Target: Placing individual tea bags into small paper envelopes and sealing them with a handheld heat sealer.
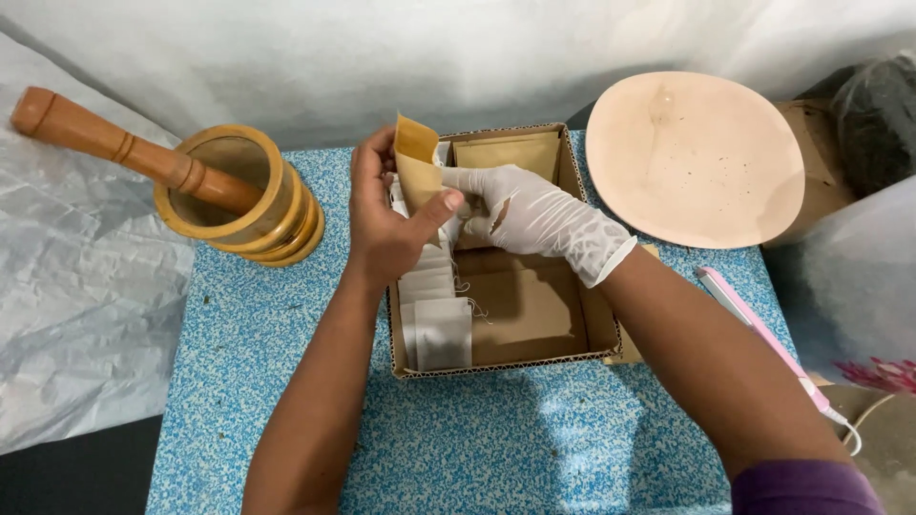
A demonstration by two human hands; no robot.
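Note:
My bare left hand (386, 224) pinches a small tan paper pouch (416, 157) upright over an open cardboard box (598, 324). My right hand (530, 215), in a white glove, holds a white tea bag at the pouch's lower edge, fingertips touching the left thumb. Inside the box, a row of white tea bags with strings (434, 315) lies along the left side. Brown pouches (510, 153) stand at the far end.
The box sits on a blue speckled table top (477, 448). A wooden mortar (243, 195) with a pestle (105, 138) stands at left. A round pale plate (697, 157) lies at right, a pink tool with a cord (763, 339) beside it.

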